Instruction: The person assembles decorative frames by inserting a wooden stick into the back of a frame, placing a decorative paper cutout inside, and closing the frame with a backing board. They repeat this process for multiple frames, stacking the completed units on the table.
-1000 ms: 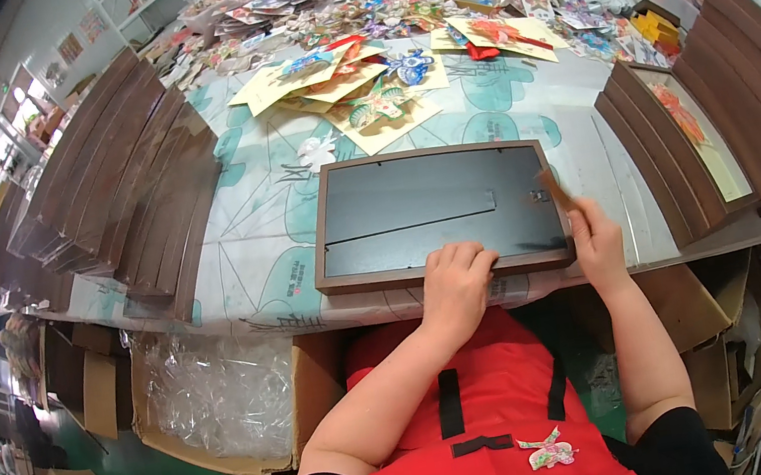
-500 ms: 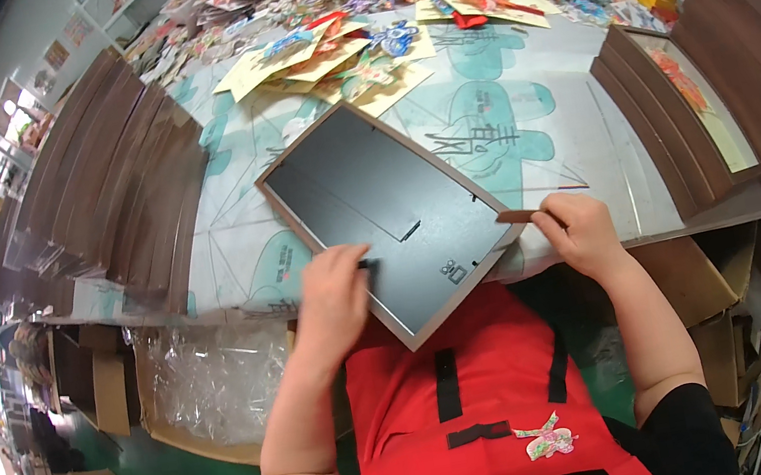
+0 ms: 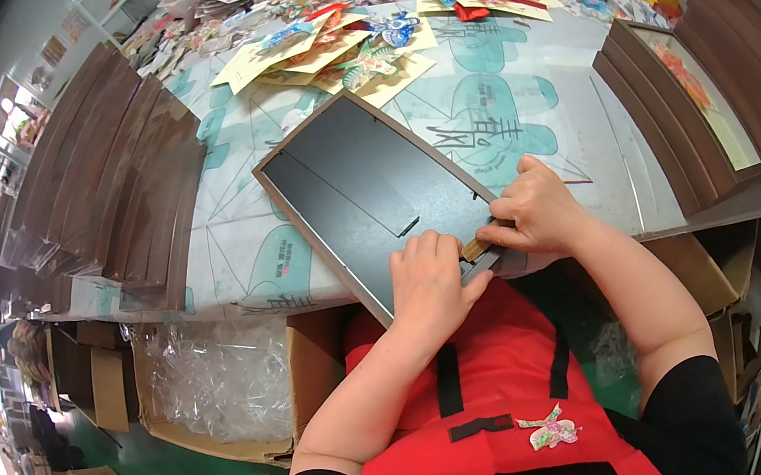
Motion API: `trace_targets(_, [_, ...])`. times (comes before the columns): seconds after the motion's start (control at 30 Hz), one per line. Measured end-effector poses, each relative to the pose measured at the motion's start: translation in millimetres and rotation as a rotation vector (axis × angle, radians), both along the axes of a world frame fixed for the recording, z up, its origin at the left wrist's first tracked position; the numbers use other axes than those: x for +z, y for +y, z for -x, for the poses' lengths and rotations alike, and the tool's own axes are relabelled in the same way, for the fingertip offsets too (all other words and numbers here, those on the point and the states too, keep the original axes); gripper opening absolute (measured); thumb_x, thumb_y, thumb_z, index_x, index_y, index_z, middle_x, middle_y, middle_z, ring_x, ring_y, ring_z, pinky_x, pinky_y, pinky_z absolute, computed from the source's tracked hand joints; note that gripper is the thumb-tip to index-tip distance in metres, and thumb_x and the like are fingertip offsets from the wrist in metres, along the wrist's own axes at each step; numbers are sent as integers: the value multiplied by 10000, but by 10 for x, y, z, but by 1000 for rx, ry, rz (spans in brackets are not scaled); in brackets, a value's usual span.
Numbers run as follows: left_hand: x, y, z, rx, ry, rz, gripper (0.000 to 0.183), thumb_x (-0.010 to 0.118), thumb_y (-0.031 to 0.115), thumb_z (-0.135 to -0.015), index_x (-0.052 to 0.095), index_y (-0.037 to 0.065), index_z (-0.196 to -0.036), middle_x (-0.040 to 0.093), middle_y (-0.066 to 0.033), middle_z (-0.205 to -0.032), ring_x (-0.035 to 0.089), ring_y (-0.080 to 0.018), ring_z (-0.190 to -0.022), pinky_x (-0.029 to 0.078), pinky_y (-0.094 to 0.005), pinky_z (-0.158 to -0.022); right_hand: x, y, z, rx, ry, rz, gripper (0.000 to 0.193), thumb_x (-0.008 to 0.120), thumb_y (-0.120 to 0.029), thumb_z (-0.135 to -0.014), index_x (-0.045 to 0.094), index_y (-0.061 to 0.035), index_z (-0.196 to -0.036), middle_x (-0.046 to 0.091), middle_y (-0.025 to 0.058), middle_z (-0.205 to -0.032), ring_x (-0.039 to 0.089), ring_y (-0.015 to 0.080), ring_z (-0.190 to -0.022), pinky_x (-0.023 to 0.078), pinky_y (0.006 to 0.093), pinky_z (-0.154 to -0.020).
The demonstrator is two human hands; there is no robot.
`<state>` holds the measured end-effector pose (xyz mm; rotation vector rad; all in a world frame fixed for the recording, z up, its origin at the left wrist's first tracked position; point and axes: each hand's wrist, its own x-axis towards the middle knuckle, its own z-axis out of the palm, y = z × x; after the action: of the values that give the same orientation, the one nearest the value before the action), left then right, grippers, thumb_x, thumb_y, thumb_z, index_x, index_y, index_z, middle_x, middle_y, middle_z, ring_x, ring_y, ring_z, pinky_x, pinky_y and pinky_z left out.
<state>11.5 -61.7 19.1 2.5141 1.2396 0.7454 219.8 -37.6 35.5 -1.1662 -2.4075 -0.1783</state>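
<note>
We've got the frame [image 3: 374,196] face-down, angled at the surface's [image 3: 539,100] near edge, left hand [image 3: 428,282] flat to steady it, right hand's [image 3: 537,209] fingers pinching its near-right corner.

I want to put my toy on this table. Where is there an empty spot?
Bare patterned tablecloth shows between the dark grey frame back and the right-hand row of brown wooden frames. A narrower strip lies between that back and the left frame row. The far end is crowded with colourful paper cutouts; both hands fill the near edge.
</note>
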Motion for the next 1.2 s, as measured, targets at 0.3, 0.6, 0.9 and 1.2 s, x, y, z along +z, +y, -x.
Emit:
trace_targets(0.3, [-23,6,18,-79,-56,-57,302,749,263,-686,555,72,-817,526,-60,-819,519,-244,-817,344,-365,-706,-61,55,-81,116,12,30,372,710,-357,-698,513,-107,-505,459,52,-459,426,254,-448,330,340,-580])
trace_targets(0.6, [31,-33,95,-249,-170,99,162,654,64,-749,588,26,-893,568,-103,-862,572,-292,-833,449,-383,-717,-218,-340,-241,-69,37,-333,209,702,-208,-704,527,-102,-747,481,37,-660,502,220,-624,362,366,-654])
trace_targets(0.9, [75,633,1361,-97,101,-183,382,618,-57,-674,593,37,-1044,601,-119,-1084,555,-320,-1062,427,-420,-978,-308,-268,-857,-629,176,-266,265,615,-101,-811,594,-31,-1066,619,138,-907,598,305,-866,444,395,-815])
trace_targets(1.2, [36,485,963,-302,45,-294,260,726,132,-614,567,74,-811,533,-70,-738,548,-269,-779,470,-378,-669,-535,-731,-339,-580,1364,341,310,544,-128,-919,529,10,-1197,607,72,-1028,566,107,-782,467,230,-611])
